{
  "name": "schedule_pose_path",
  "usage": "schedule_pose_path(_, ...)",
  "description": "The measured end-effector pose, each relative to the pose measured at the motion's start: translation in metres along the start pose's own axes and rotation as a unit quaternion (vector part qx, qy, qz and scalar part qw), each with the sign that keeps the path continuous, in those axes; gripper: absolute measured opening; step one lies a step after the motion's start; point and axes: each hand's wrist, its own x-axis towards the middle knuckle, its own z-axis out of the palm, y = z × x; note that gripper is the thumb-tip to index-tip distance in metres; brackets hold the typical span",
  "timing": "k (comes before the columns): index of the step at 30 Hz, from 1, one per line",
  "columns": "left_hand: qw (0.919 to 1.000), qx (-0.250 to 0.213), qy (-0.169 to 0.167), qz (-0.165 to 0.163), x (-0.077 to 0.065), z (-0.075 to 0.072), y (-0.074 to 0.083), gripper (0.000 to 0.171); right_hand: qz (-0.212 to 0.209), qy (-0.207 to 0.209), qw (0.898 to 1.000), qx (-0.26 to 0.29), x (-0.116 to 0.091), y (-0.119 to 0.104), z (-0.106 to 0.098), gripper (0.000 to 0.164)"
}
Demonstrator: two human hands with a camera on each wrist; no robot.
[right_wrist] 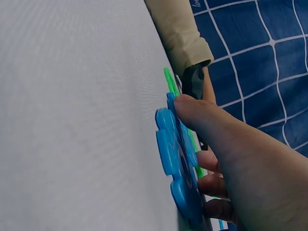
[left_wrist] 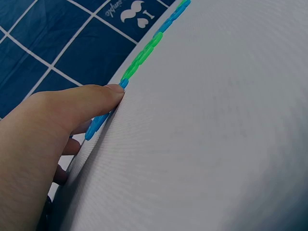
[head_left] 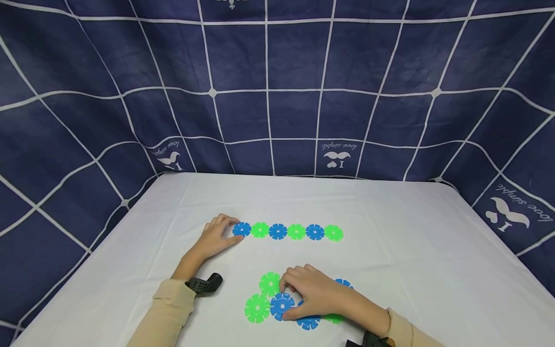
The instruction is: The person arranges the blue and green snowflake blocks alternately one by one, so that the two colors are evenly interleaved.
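Although the left hand [head_left: 215,239] is at the row of six discs [head_left: 283,235], the right end of that row lies nearer to the right hand [head_left: 318,289]. The row's long axis runs left to right across the far part of the white table [head_left: 412,270], blue and green alternating; the rightmost green disc [head_left: 338,235] lies far and slightly right of the right hand. That bearing, from the right fingers toward the far side, is judged the governing relation.

Left hand: thumb and forefinger parted just enough to span the leftmost blue disc [head_left: 242,234], thumb at its near edge, fingertip at its far edge. Right hand: fingers curled, thumb at the near edge and forefinger at the far edge of the held blue disc [head_left: 277,303], which appears flat on the near part of the table, left of the palm. Firmness of either grip cannot be told. The near green disc [head_left: 257,313] lies just left of it.

Obstructions: the right hand covers part of the near-right blue disc [head_left: 308,324]; the wrist hides much of a further green disc [head_left: 334,318]. Whether more lie beneath the palm cannot be told. Both wrist views show discs nearly edge-on, so whether the row's neighbours interlock or only touch is not established. The right wrist camera [head_left: 375,340] is cut off at the near edge of the head view.
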Motion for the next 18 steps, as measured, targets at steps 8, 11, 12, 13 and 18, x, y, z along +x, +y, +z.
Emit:
schedule_pose_path(8,1.0000,-0.003,0.000,-0.001,-0.0001,0.0005,-0.0001,0.051,0.007,-0.003,0.999,0.031,0.0008,-0.0002,0.0014,0.042)
schedule_pose_path(11,1.0000,-0.001,-0.002,-0.001,-0.0007,0.0010,-0.0007,0.051,0.024,-0.016,0.997,0.074,0.0007,-0.0006,0.0013,0.042)
schedule_pose_path(12,1.0000,0.000,-0.002,-0.001,-0.0007,0.0010,-0.0008,0.051,0.030,-0.021,0.995,0.090,0.0007,-0.0006,0.0012,0.041)
schedule_pose_path(13,1.0000,0.002,-0.001,0.000,-0.0005,0.0009,-0.0010,0.051,0.037,-0.025,0.993,0.109,0.0008,-0.0007,0.0008,0.040)
schedule_pose_path(18,1.0000,0.000,0.002,-0.002,0.0011,-0.0003,-0.0004,0.051,0.051,-0.030,0.979,0.195,0.0006,-0.0005,-0.0019,0.034)
